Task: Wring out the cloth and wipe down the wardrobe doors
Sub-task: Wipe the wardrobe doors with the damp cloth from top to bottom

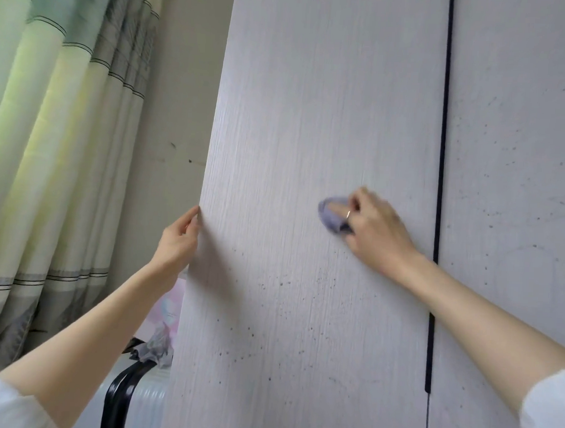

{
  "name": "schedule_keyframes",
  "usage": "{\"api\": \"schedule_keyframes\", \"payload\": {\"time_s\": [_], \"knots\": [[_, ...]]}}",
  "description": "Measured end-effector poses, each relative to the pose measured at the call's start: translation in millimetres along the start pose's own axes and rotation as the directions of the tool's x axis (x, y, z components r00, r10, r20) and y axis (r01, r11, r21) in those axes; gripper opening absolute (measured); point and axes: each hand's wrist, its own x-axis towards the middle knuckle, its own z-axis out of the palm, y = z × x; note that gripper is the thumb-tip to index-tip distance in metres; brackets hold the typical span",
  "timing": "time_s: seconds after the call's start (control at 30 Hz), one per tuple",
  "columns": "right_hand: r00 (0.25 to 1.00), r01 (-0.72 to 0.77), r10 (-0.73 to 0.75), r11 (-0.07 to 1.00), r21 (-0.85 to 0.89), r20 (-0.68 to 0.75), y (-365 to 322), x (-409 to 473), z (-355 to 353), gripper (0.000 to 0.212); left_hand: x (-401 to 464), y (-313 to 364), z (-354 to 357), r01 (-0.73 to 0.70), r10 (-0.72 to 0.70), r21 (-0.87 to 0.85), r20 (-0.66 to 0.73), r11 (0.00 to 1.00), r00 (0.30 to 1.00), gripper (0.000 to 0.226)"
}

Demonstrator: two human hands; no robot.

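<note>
My right hand point(373, 226) presses a bunched grey-blue cloth point(331, 216) flat against the left wardrobe door point(295, 117), at about mid-height and somewhat left of the dark gap point(440, 188) between the two doors. The fingers are curled around the cloth; a ring point(348, 214) shows on one finger, and the hand is slightly blurred. My left hand point(178, 241) rests at the outer left edge of the same door, fingers mostly straight and pointing up, holding nothing that I can see; whether the thumb hooks behind the edge I cannot tell. Small dark specks dot the lower part of the left door and the right door point(518, 191). To the left hang green and grey curtains point(51, 139). Below the left forearm stand a black curved handle point(118, 391) and a crumpled grey bag point(157, 347).
</note>
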Motion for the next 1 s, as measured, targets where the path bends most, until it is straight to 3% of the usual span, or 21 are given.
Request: {"api": "schedule_keyframes", "payload": {"time_s": [0.07, 0.1, 0.17, 0.27, 0.33, 0.43, 0.5, 0.6, 0.67, 0.83, 0.9, 1.0], "knots": [[0.967, 0.253, -0.251, 0.966, -0.052, 0.037, 2.8, -18.7, -0.6, 0.036, -2.3, 0.6, 2.0, 0.035, -0.036, -0.093, -0.005, 0.995, 0.999, 0.038], [0.959, 0.282, -0.279, 0.957, -0.072, 0.050, 9.8, -15.4, -4.7, 0.039, -2.2, 1.2, 2.6, 0.053, -0.053, -0.131, 0.004, 0.990, 0.999, 0.039], [0.986, 0.167, -0.168, 0.976, -0.139, 0.000, 30.1, 3.8, -12.1, 0.036, 0.1, 1.0, 3.5, 0.080, -0.080, -0.175, 0.007, 0.981, 0.997, 0.038], [0.985, -0.168, 0.169, 0.945, -0.281, -0.023, 58.4, 37.2, -22.8, 0.048, 5.2, -1.2, 4.6, 0.089, -0.091, -0.224, 0.002, 0.970, 0.996, 0.037], [0.969, -0.237, 0.247, 0.923, -0.304, -0.006, 66.3, 44.7, -23.9, 0.049, 7.6, -4.7, 3.0, 0.073, -0.072, -0.228, 0.014, 0.971, 0.997, 0.036], [0.969, -0.246, 0.230, 0.930, -0.273, -0.090, 54.4, 21.6, -17.9, 0.047, 10.7, -11.4, 0.5, 0.049, -0.044, -0.223, 0.025, 0.974, 0.999, 0.036], [0.984, -0.146, 0.115, 0.958, -0.249, -0.133, 38.5, -16.8, -10.1, 0.041, 10.3, -13.4, 0.7, 0.028, -0.025, -0.210, 0.013, 0.977, 1.000, 0.036], [0.983, 0.170, -0.183, 0.931, -0.324, -0.008, 28.4, -65.4, -7.7, 0.037, 8.5, -14.7, 2.5, 0.004, -0.005, -0.207, -0.003, 0.978, 1.000, 0.037], [0.975, 0.212, -0.220, 0.906, -0.367, 0.021, 43.6, -56.7, -14.9, 0.034, 8.8, -16.4, 3.9, -0.010, 0.008, -0.197, -0.010, 0.980, 1.000, 0.037], [0.974, -0.216, 0.181, 0.919, -0.330, -0.134, 81.5, 13.5, -30.1, 0.031, 6.9, -18.2, 9.8, -0.051, 0.040, -0.194, -0.063, 0.980, 0.997, 0.037], [0.955, -0.292, 0.264, 0.919, -0.265, -0.138, 78.6, 16.2, -27.3, 0.033, 4.8, -17.2, 11.3, -0.062, 0.049, -0.193, -0.073, 0.979, 0.996, 0.038], [0.934, -0.299, 0.257, 0.943, -0.149, -0.246, 56.9, -17.7, -14.9, 0.027, 1.3, -19.0, 11.9, -0.063, 0.048, -0.198, -0.080, 0.978, 0.996, 0.038]]}}
